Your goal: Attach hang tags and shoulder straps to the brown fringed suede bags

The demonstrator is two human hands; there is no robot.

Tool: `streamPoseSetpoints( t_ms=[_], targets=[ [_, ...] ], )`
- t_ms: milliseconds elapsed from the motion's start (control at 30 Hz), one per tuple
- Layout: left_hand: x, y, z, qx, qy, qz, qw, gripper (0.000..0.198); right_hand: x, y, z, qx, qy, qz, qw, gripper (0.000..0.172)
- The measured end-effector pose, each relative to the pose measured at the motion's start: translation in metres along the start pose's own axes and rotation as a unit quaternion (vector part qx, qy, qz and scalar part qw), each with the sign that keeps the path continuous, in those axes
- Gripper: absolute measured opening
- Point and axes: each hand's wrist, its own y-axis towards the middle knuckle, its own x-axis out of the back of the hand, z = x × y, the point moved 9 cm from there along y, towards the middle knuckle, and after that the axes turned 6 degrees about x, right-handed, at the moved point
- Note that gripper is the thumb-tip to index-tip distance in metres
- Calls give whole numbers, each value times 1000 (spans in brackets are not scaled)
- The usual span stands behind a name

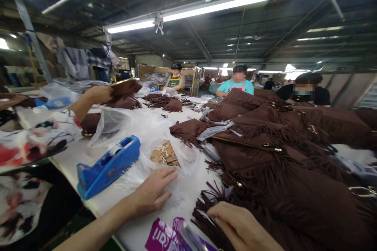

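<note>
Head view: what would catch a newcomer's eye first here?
The big heap of dark brown fringed bags dominates the right side, with the wearer's right hand at its near fringe. The bright blue tape dispenser stands out on the white table at left, and a purple packet shows at the bottom edge.

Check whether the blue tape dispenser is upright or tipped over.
Upright: the blue tape dispenser sits base-down on the white table, with a pale roll showing from its open top.
</note>
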Motion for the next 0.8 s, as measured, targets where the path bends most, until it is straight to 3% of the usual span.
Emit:
streamPoseSetpoints(
  t_ms=[133,267,400,633,800],
  targets=[
    [-3,1,19,40,-88,-43,994,50,-32,56,-17,-43,2,-5,999,32],
    [-4,-1,20,54,-141,-37,988,50,-52,81,-31,-63,-13,4,998,31],
    [-5,0,14,56,-103,-17,993,43,-63,91,-37,-70,-19,25,997,20],
    [-10,5,0,43,-7,38,998,44,-71,91,-47,-83,-48,60,994,16],
    [-25,-5,20,-14,15,-53,998,47,-65,87,-43,-96,-116,51,987,19]
  ],
)
